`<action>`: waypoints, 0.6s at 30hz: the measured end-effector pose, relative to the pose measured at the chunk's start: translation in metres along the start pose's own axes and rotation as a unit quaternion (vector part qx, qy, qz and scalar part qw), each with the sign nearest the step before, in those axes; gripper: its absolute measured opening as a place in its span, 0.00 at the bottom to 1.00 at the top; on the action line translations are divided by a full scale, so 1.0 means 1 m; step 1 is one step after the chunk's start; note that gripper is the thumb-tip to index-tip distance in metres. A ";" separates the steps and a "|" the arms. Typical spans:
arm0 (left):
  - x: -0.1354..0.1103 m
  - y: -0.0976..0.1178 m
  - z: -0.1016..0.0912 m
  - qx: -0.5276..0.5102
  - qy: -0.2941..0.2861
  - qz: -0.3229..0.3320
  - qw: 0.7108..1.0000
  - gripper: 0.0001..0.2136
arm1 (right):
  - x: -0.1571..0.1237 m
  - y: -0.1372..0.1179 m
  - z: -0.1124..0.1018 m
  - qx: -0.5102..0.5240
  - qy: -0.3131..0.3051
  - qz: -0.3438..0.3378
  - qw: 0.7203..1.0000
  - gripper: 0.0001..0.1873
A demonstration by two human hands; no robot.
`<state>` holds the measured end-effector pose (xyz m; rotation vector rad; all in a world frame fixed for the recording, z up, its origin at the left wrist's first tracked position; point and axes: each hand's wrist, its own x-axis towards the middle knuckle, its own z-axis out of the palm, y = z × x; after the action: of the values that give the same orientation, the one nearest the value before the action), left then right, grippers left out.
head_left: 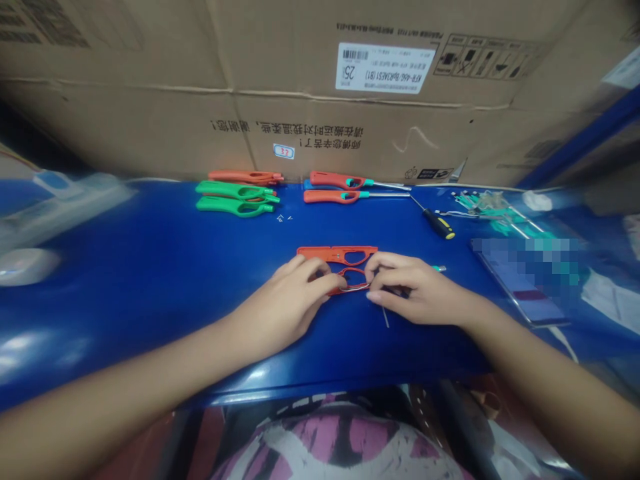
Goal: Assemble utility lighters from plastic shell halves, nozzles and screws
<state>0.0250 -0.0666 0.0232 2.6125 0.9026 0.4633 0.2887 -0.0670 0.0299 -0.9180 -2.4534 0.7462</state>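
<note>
Both my hands meet over an orange lighter casing half near the table's front. My left hand is closed on its left part, thumb and fingers pinching it. The fingers of my right hand pinch at its right end. A thin pale wire runs along the casing's lower side between my fingertips; its ends are hidden. Just behind lies a second orange casing half. A thin grey rod sticks out below my right fingers, and a teal-and-metal tip shows behind that hand.
Green casings and orange casings lie at the back left. Lighters with metal tubes and a screwdriver lie behind. At right are teal parts and a phone; a cardboard box forms the back.
</note>
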 end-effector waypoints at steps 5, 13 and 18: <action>0.000 0.000 0.002 0.007 0.007 0.007 1.000 0.15 | 0.005 0.004 0.010 -0.035 0.052 0.003 0.998 0.11; 0.000 0.002 0.001 0.015 -0.002 0.000 1.000 0.14 | 0.007 0.004 0.012 -0.066 0.088 0.025 0.994 0.08; 0.001 0.003 0.001 0.020 -0.001 -0.001 1.000 0.14 | 0.009 0.005 0.013 -0.014 0.101 0.097 0.990 0.07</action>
<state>0.0279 -0.0680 0.0236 2.6475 0.9222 0.4474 0.2772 -0.0618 0.0183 -1.1951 -2.2256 0.6499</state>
